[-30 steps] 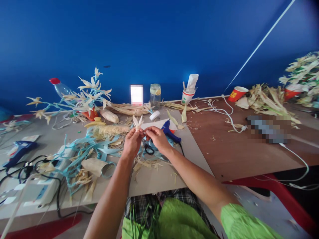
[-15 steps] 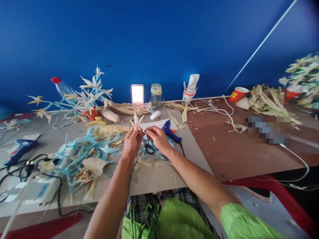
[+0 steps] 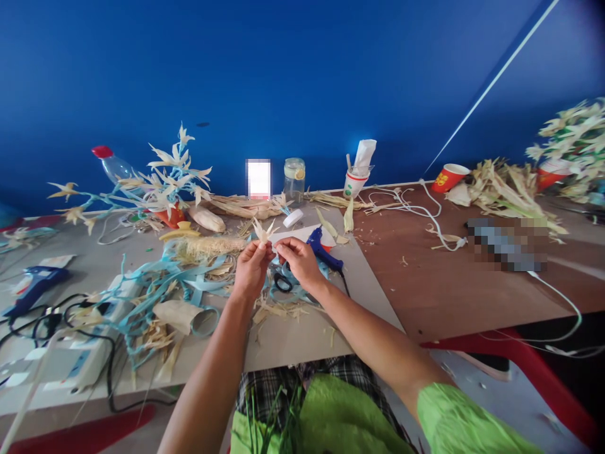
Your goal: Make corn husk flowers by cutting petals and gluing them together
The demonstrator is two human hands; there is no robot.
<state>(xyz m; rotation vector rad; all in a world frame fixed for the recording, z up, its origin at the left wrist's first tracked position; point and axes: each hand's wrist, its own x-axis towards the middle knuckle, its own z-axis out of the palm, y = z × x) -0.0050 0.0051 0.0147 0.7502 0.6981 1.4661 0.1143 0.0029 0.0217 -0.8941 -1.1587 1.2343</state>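
My left hand (image 3: 252, 265) is closed in a pinch on a small corn husk flower (image 3: 263, 233), its pale pointed petals sticking up above the fingertips. Close beside it, my right hand (image 3: 299, 260) has thumb and fingers pressed together; whatever they hold is too small to make out. Beyond the right hand lies a blue glue gun (image 3: 321, 249) on a white sheet. Black-handled scissors (image 3: 282, 282) rest below the hands, partly covered by light blue ribbon. Dry husk scraps (image 3: 278, 309) are scattered on the table in front of them.
Blue ribbon strips (image 3: 161, 284), a cardboard tube (image 3: 182, 316) and a power strip (image 3: 97, 353) crowd the left, near a second glue gun (image 3: 33, 287). Behind stand a husk flower arrangement (image 3: 172, 164), a jar (image 3: 294, 180) and a paper cup (image 3: 355, 183). Husks (image 3: 501, 186) lie far right.
The husk flower has tilted slightly to the right in my left hand. Both hands stay close together, and the whole view has shifted a little.
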